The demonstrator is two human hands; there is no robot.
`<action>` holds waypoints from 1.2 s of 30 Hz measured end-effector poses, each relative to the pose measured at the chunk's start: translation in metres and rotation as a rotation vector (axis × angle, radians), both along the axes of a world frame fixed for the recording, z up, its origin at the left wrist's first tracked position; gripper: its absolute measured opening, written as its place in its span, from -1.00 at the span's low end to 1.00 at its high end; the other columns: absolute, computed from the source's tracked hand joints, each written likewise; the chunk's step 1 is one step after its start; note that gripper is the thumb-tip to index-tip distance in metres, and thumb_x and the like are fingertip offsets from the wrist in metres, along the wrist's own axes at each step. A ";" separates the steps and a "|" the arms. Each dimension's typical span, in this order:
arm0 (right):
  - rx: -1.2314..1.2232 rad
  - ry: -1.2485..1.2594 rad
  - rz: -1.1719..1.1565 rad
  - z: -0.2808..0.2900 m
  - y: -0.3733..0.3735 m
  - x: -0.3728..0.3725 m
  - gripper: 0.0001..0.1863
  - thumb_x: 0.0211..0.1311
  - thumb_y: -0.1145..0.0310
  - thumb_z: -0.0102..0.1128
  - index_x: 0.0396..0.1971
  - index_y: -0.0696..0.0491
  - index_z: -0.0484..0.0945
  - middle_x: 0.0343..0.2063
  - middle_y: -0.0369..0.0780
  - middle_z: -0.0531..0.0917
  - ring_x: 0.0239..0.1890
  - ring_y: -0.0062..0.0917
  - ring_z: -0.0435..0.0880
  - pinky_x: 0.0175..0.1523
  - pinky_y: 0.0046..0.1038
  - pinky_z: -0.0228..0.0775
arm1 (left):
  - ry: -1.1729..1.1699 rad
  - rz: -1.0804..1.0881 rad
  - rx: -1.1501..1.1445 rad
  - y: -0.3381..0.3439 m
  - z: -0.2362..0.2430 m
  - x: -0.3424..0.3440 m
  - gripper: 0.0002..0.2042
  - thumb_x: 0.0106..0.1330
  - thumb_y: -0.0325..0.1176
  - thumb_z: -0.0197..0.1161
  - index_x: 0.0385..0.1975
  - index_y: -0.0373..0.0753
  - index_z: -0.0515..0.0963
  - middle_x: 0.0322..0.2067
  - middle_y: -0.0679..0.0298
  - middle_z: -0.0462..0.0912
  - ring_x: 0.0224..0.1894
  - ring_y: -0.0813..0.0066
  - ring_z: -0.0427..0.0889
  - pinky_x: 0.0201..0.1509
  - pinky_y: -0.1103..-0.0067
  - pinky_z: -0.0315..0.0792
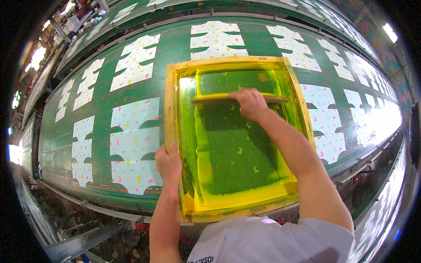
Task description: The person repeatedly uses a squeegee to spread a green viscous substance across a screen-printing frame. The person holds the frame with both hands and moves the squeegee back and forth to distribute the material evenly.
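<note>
A wooden-framed printing screen lies flat on the long green table in front of me. Its mesh looks see-through green with small motif shapes, and bright yellow ink is spread along the near and left edges. My left hand is closed round the frame's left side, toward its near corner. In the upper part of the screen, my right hand grips a long squeegee from above. The squeegee lies crosswise, almost the full inner width. Whatever lies under the screen is mostly hidden.
Rows of white fabric pieces with small pink and yellow prints lie on the green table on both sides of and beyond the screen. Metal rails edge the table. Similar tables run alongside, and clutter stands at the far left.
</note>
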State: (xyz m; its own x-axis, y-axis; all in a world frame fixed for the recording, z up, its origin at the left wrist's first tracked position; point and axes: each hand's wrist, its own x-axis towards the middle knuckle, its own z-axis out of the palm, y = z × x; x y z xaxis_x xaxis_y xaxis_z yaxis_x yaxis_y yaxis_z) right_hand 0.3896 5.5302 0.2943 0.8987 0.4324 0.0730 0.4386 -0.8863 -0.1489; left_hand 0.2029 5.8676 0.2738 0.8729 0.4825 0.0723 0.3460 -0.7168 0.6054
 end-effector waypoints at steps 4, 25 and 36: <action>-0.033 0.051 -0.032 0.003 -0.002 0.090 -0.37 0.27 0.50 0.31 0.35 -0.24 0.70 0.20 -0.10 0.80 0.24 -0.07 0.78 0.39 -0.06 0.59 | 0.023 0.033 0.005 -0.003 0.001 0.000 -0.60 0.63 -0.06 0.23 0.00 -0.32 0.76 -0.10 -0.06 0.73 0.00 -0.15 0.69 0.12 0.10 0.54; -0.058 0.235 0.188 0.025 -0.031 0.151 -0.35 0.20 0.45 0.30 0.36 -0.13 0.68 0.17 0.01 0.79 0.24 0.02 0.74 0.37 0.00 0.59 | -0.085 0.001 0.121 0.006 -0.017 0.001 -0.74 0.66 -0.31 0.15 -0.06 -0.39 0.67 -0.16 -0.05 0.66 -0.06 -0.15 0.64 0.06 0.13 0.51; -0.029 0.305 0.198 0.034 -0.031 -0.096 -0.49 0.20 0.45 0.29 0.18 -0.17 0.75 -0.02 -0.08 0.84 0.09 -0.02 0.80 0.17 0.03 0.64 | -0.141 -0.034 0.061 0.010 -0.016 -0.003 -0.65 0.62 -0.23 0.17 0.12 -0.40 0.67 0.06 -0.12 0.70 0.15 -0.21 0.66 0.25 0.08 0.52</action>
